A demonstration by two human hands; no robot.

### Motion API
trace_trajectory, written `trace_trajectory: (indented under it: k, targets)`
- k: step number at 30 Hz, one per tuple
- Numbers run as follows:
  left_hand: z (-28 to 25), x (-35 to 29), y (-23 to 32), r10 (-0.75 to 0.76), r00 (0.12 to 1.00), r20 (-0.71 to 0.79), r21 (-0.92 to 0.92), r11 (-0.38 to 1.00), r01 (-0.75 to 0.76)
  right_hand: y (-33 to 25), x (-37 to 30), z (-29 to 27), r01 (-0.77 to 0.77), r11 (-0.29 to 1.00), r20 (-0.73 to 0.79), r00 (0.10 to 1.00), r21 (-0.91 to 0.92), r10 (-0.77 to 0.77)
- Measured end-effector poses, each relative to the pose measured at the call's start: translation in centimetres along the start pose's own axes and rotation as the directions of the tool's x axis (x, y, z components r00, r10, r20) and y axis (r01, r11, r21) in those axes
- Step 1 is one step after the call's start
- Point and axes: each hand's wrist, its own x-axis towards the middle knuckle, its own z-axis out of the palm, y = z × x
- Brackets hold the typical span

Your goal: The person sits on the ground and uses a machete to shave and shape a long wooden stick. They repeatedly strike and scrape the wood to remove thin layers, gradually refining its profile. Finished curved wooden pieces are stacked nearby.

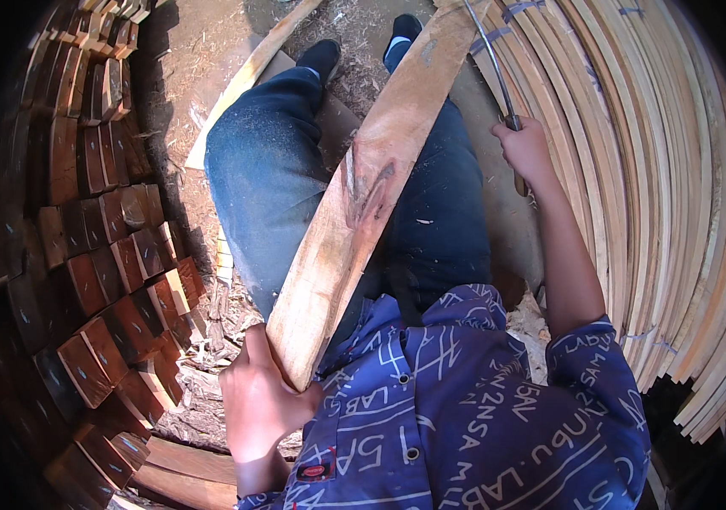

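Note:
A long pale wooden board [371,183] with a dark knot slants across my lap, from near my belly up to the far right between my legs. My left hand [265,391] is closed around its near end, with the thumb along the edge. To the right of the board, my right hand [524,153] grips the handle of a long, thin metal-bladed tool [494,68]. The blade points away from me, and its tip is near the far end of the board. Seen so narrowly, its exact kind cannot be made out.
Stacked brown wood blocks [99,348] rise on the left. Long thin wooden strips [635,170], bundled with ties, lie along the right. Another pale board [240,93] rests on the ground beyond my left knee. Shavings [218,391] cover the ground beside my left hand.

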Motion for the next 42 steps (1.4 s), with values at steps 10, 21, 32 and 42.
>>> trace_trajectory:
  k: [10, 21, 32, 42]
  targets:
    - [-9.8, -0.4, 0.4, 0.094, 0.989, -0.118, 0.150, 0.986, -0.076, -5.1, -6.5, 0.5, 0.064, 0.966, 0.197, 0.974, 0.251, -0.116]
    - [-10.2, 2.8, -0.9, 0.091, 0.994, 0.065, -0.047, 0.995, -0.088, -7.4, -6.8, 0.1, 0.145, 0.971, 0.185, 0.966, 0.190, -0.181]
    - [-10.7, 4.0, -2.5, 0.087, 0.995, 0.048, -0.098, 0.992, -0.082, -9.7, -10.8, 1.6, 0.341, 0.932, 0.299, 0.883, 0.124, -0.363]
    - [-8.7, 2.9, -0.2, 0.119, 0.981, -0.156, 0.058, 0.992, -0.111, -14.8, -17.9, 2.6, 0.433, 0.887, 0.419, 0.783, 0.162, -0.459]
